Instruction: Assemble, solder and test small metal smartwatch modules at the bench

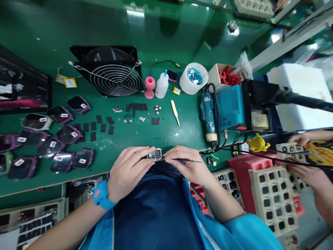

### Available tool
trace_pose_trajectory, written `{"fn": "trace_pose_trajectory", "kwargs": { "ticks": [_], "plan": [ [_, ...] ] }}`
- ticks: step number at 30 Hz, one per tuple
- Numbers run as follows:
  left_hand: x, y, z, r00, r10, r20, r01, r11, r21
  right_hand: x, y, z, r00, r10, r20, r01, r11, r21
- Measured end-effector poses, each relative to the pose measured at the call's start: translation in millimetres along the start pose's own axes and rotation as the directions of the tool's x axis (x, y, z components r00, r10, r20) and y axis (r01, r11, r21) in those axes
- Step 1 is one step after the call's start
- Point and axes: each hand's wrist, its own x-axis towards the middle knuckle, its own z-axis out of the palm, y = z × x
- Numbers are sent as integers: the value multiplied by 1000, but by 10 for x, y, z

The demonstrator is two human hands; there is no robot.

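A small watch case point(155, 154) with its inner parts showing is held at the front edge of the green table. My left hand point(129, 169), with a blue band at the wrist, grips its left side between thumb and fingers. On the right, my right hand point(187, 165) is closed round thin dark tweezers point(189, 160), whose rear end sticks out to the right. The fingers hide where the tweezers' tip meets the case. Black pads point(93, 126), a cream-handled tool point(174, 110) and small metal parts point(117, 109) lie beyond my hands.
Purple-framed watches point(62, 161) cover the table's left. Behind stand a fan point(111, 76), a white bottle point(162, 85) and a white tub point(194, 79). A teal electric screwdriver point(208, 114) lies at right, with cables. Another person's hands point(307, 170) are over trays point(274, 198) at far right.
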Motion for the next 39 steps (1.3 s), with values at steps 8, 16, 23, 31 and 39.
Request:
{"fn": "trace_pose_trajectory", "kwargs": {
  "ticks": [8,16,23,31,39],
  "plan": [
    [-3,-13,4,999,53,2,-53,997,50,-26,16,17,1000,-3,-14,3,1000,2],
    [8,-10,13,997,76,-9,-75,995,67,35,29,-76,996,88,4,-87,984,157],
    [5,-7,18,997,75,-13,-74,995,68,95,8,-95,991,111,80,-120,985,123],
    [9,11,-6,998,61,-1,-60,995,81,125,35,-169,984,86,158,-104,988,111],
    [44,56,-25,999,-6,47,1,993,118,131,47,-223,978,6,208,-27,995,100]
  ]
}}
